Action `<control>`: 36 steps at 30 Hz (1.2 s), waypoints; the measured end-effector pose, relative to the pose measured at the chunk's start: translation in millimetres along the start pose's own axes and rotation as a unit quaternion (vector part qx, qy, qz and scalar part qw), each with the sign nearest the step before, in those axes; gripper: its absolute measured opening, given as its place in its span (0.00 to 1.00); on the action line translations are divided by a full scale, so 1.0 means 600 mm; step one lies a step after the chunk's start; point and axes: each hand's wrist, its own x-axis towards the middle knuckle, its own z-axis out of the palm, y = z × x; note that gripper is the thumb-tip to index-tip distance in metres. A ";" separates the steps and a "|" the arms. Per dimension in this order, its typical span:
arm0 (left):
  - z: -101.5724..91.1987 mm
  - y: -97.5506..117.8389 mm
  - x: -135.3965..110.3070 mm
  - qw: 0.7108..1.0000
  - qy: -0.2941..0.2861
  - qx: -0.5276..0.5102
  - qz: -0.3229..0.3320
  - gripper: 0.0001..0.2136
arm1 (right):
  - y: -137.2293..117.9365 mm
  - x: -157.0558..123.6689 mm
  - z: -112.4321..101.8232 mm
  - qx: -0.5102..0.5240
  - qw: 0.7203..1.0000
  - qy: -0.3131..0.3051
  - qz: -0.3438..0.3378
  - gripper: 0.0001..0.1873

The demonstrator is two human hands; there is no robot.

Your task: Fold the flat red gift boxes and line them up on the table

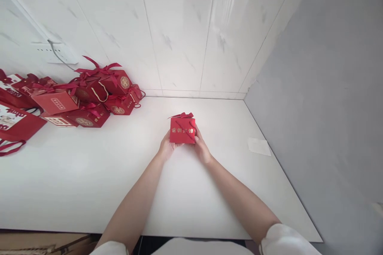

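A small red gift box [179,137] with gold lettering, a twisted red cord handle and a red ribbon bow [186,115] on top is held in front of me, over the middle of the white table [185,191]. My left hand [168,146] grips its left side and lower edge, fingers partly hidden beneath. On the opposite side, my right hand [202,147] clasps the box with the thumb at its front lower corner. Whether the box touches the table, I cannot tell.
Several red gift boxes [56,103] with ribbons are piled at the back left. A white paper piece [259,146] lies on the right. Tiled wall [179,44] bounds the back, a grey wall [323,107] the right. A cable [60,57] hangs from a wall socket.
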 end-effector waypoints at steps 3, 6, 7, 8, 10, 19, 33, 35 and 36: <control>0.001 0.001 -0.002 1.000 -0.003 0.001 -0.009 0.20 | 0.003 0.005 -0.002 0.017 1.000 -0.005 -0.018 0.41; 0.002 0.004 -0.005 1.000 0.002 -0.001 -0.019 0.18 | 0.012 0.010 -0.007 0.041 0.999 -0.009 -0.007 0.38; 0.001 0.005 -0.006 1.000 -0.001 -0.003 -0.028 0.18 | 0.015 0.013 -0.011 0.054 0.998 -0.011 0.007 0.36; 0.000 0.006 -0.006 0.999 -0.008 -0.003 -0.039 0.18 | 0.018 0.015 -0.016 0.069 0.997 -0.014 0.029 0.35; -0.003 0.007 -0.007 0.998 -0.030 0.001 -0.062 0.21 | 0.021 0.021 -0.027 0.104 0.991 -0.016 0.082 0.34; -0.013 0.004 -0.010 0.994 -0.083 0.007 -0.066 0.27 | 0.000 0.041 -0.065 0.286 0.927 -0.066 0.235 0.35; 0.006 0.002 -0.018 0.971 -0.154 0.185 -0.012 0.33 | -0.002 0.038 -0.082 0.375 0.897 -0.066 0.224 0.37; 0.009 0.004 -0.020 0.967 -0.166 0.195 -0.013 0.32 | -0.005 0.037 -0.080 0.368 0.903 -0.061 0.211 0.38; 0.011 0.005 -0.021 0.966 -0.168 0.195 -0.013 0.31 | -0.005 0.037 -0.079 0.361 0.908 -0.058 0.205 0.37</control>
